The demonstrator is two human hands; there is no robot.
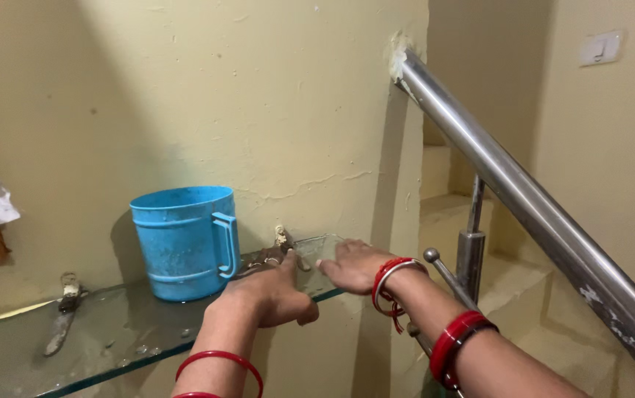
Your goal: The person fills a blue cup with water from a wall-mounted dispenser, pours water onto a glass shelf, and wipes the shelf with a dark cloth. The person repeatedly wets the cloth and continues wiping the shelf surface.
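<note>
The left hand [269, 295], its grip curled shut on nothing visible with the thumb pointing at the bracket [279, 250], and the right hand [350, 265], flat and open, both rest on the right end of the glass shelf [111, 332], whose long axis runs leftward past the blue mug [185, 242].

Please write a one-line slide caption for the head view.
Both hands, left hand and right hand, rest on a glass shelf beside a blue mug.
</note>
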